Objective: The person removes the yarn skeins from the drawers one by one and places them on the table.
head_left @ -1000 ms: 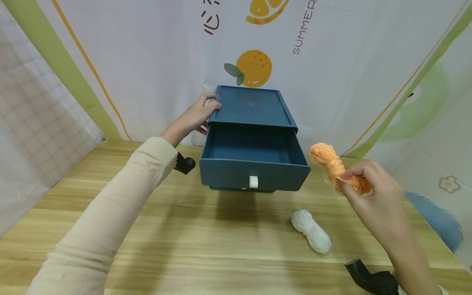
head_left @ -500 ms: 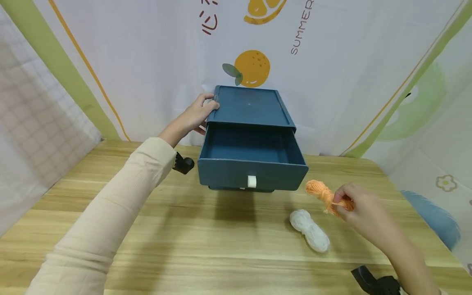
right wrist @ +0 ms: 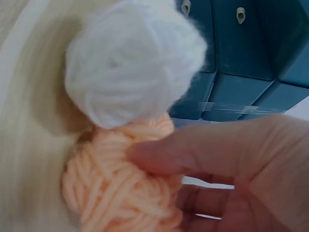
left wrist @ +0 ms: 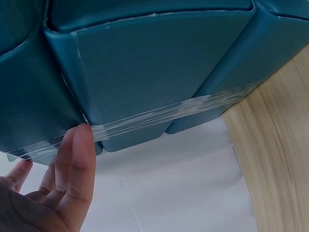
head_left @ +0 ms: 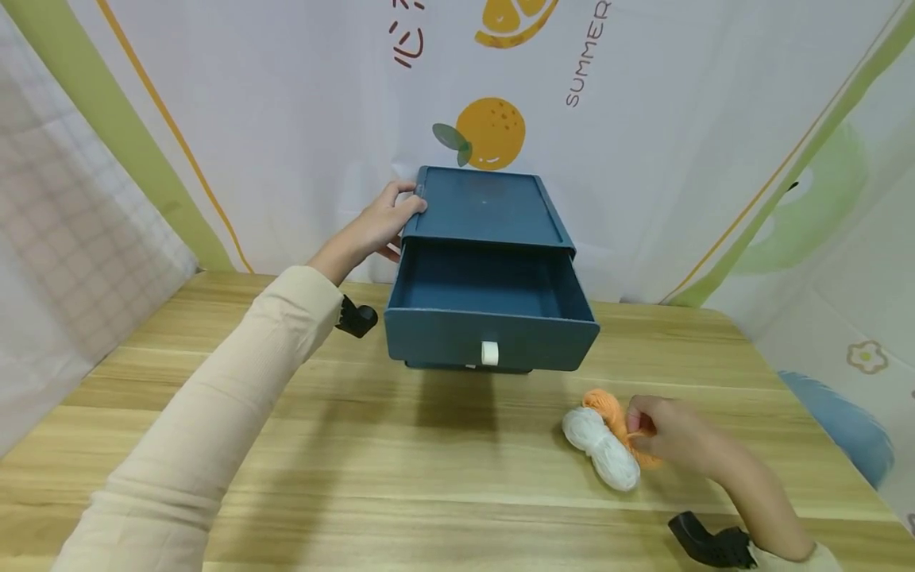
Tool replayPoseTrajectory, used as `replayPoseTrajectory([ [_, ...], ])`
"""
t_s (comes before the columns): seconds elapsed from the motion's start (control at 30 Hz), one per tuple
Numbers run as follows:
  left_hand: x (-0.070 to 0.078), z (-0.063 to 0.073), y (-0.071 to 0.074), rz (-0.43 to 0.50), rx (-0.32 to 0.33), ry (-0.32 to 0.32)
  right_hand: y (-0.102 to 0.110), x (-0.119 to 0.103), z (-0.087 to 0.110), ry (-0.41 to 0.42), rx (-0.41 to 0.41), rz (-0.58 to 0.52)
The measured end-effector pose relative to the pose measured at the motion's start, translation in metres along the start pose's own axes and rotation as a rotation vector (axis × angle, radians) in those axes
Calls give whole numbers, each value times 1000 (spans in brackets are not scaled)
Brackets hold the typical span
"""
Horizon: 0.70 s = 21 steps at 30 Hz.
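Pinching a tied bundle of orange yarn (head_left: 608,409) between thumb and fingers, the person's right hand (head_left: 668,433) is low at the right part of a pale wood-grained table (head_left: 400,508). The orange yarn lies alongside a narrow-waisted bundle of fluffy white yarn (head_left: 602,449), on its right, and the two touch. Both bundles are in front of and to the right of a dark blue box-shaped cabinet (head_left: 486,206), apart from it. Its top drawer (head_left: 436,338) is pulled out toward the person, with a small white tab handle (head_left: 489,353) on the front.

At the cabinet's left side, the person's left hand (head_left: 386,218) has its thumb on the top edge and its fingers, apart from the thumb, against the side. In the left wrist view, a strip of clear tape (left wrist: 145,118) runs across the cabinet near the fingertips. Behind stands a white cloth (head_left: 300,119) printed with oranges.
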<state>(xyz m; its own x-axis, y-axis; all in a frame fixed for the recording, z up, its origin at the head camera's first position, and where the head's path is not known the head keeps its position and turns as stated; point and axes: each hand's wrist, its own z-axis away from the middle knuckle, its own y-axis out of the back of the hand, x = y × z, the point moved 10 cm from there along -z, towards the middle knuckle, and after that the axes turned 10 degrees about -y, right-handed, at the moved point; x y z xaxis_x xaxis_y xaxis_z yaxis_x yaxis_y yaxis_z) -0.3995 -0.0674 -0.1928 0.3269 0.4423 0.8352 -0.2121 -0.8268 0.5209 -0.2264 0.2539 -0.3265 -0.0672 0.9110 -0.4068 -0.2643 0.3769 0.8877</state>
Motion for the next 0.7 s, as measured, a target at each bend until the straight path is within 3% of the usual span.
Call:
replayPoseTrajectory([
  [0.2, 0, -1, 1, -4, 1, 1, -11, 2, 0, 21, -97, -42],
  [0.7, 0, -1, 1, -2, -7, -3, -4, 4, 4, -19, -97, -59],
])
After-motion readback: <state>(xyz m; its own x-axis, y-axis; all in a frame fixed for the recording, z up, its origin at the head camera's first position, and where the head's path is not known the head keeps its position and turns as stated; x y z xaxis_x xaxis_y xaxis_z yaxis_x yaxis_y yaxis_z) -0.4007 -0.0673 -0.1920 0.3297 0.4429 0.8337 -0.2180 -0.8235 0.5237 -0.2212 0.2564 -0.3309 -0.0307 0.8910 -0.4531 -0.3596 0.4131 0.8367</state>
